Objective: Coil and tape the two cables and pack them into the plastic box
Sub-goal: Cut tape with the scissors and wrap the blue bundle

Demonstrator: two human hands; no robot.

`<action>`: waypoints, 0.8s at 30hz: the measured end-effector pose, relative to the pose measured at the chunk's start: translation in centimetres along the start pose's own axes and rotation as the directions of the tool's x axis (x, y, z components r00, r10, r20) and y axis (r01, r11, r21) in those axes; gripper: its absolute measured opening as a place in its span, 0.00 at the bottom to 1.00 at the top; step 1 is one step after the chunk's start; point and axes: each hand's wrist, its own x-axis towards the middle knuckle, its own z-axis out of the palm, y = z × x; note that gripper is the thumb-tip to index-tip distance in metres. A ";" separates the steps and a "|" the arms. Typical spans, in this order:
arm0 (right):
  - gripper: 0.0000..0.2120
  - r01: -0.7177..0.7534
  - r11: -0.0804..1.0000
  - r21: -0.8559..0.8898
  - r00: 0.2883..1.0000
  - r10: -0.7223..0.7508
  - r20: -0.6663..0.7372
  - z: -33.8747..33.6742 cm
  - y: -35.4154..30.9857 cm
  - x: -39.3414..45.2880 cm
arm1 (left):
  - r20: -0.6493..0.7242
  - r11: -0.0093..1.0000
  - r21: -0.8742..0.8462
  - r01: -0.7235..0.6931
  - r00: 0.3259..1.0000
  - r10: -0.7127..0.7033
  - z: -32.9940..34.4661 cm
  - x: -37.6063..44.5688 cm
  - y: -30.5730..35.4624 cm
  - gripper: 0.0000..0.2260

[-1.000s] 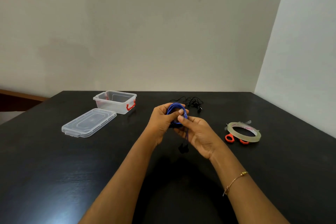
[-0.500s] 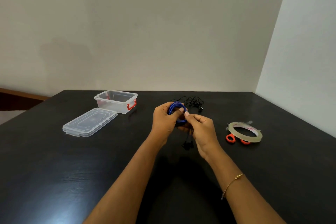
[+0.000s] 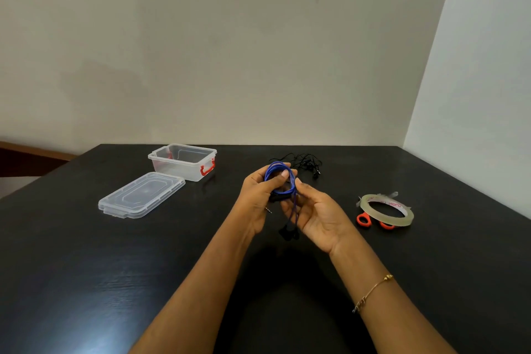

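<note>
My left hand (image 3: 260, 195) pinches a coiled blue cable (image 3: 276, 170) above the middle of the black table (image 3: 86, 267), thumb pressed across the loops. Its loose end hangs down past my right hand (image 3: 316, 215), ending in black earbuds (image 3: 288, 234); a small jack plug sticks out below my left hand. My right hand holds the hanging strand with its fingertips, palm turned up. A tangled black cable (image 3: 304, 162) lies on the table behind my hands. The clear plastic box (image 3: 184, 171) with red clips stands open at the back left.
The box's clear lid (image 3: 140, 194) lies flat in front of the box. A roll of clear tape (image 3: 386, 210) rests on orange-handled scissors (image 3: 364, 220) to the right. Walls close the back and right sides of the table.
My right hand has turned palm up and dropped slightly along the hanging strand. The left hand keeps the blue coil in the same place.
</note>
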 end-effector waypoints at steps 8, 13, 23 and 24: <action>0.04 0.246 0.902 -0.356 0.928 -0.325 -0.183 0.1 0.8 0.5 | -0.089 1.000 0.023 -0.012 0.996 0.014 0.3 -0.1 -0.3 0.07; 0.07 0.324 0.738 -0.592 0.848 -0.504 -0.163 0.2 1.2 0.7 | -0.154 0.997 0.070 -0.038 0.987 0.048 0.6 -0.1 -0.5 0.08; 0.07 0.348 0.572 -0.743 0.814 -0.577 -0.063 -0.3 1.4 1.3 | -0.089 0.996 0.091 -0.025 0.995 0.033 0.2 0.0 -0.3 0.10; 0.07 0.349 0.560 -0.751 0.808 -0.586 -0.061 -0.4 1.5 1.4 | -0.087 0.995 0.097 -0.015 0.996 0.023 0.2 0.0 -0.2 0.10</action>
